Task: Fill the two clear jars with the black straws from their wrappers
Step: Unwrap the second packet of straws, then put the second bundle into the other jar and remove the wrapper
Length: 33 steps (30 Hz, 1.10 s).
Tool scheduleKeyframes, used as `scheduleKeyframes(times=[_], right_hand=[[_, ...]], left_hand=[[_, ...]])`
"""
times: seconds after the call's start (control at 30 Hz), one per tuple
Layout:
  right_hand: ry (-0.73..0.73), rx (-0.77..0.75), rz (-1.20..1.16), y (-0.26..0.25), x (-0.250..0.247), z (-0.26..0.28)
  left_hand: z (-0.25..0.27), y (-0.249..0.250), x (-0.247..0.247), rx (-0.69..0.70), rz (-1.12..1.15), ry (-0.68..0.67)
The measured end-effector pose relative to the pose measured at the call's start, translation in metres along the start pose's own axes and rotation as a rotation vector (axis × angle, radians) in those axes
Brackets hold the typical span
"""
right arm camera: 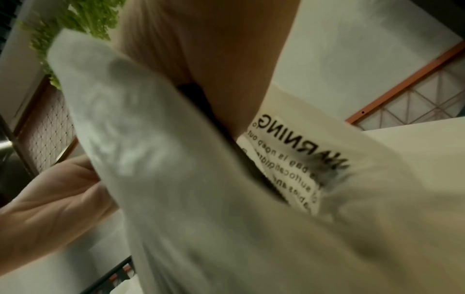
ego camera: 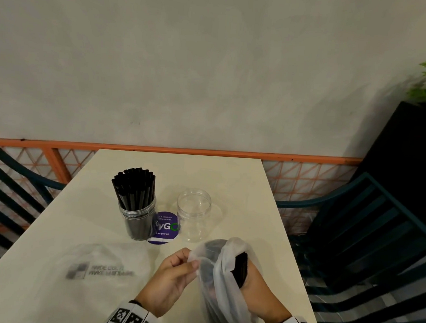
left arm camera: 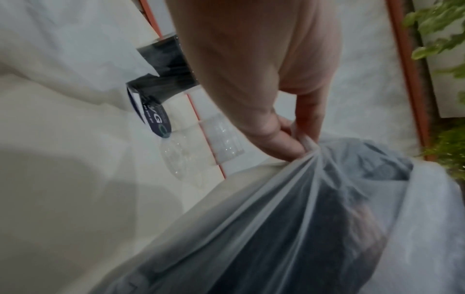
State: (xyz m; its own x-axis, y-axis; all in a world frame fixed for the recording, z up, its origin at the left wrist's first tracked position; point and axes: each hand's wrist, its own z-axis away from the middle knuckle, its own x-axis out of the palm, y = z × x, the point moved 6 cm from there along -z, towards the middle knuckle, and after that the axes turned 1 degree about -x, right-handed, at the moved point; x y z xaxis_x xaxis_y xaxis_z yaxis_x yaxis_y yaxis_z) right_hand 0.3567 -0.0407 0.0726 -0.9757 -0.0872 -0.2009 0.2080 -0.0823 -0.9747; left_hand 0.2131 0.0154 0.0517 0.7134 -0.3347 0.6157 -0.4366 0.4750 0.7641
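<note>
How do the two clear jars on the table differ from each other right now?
The left jar is packed with black straws that stand well above its rim; the right jar holds nothing. The left jar looks dark through its wall, while the right jar shows the table through it. The left jar covers the edge of a purple sticker; the right jar sits beside it. Both are upright, lidless and the same shape.

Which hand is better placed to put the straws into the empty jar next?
Probably the right hand: it already grips the straw bundle, and the empty jar stands just ahead. The left hand only pinches the wrapper.
</note>
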Motion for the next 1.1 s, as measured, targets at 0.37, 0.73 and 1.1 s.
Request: scheduleKeyframes(times=[0.37, 0.73, 1.1], right_hand=[[-0.101, 0.053, 0.112, 0.005, -0.007, -0.003], [0.116, -0.056, 0.066, 0.007, -0.01, 0.004], [0.223, -0.113, 0.011, 0.006, -0.008, 0.004]], left_hand=[[0.003, 0.037, 0.02, 0.233, -1.021, 0.0], [0.004, 0.002, 0.015, 0.055, -0.437, 0.103], [0.003, 0.005, -0.001, 0.044, -0.574, -0.037]])
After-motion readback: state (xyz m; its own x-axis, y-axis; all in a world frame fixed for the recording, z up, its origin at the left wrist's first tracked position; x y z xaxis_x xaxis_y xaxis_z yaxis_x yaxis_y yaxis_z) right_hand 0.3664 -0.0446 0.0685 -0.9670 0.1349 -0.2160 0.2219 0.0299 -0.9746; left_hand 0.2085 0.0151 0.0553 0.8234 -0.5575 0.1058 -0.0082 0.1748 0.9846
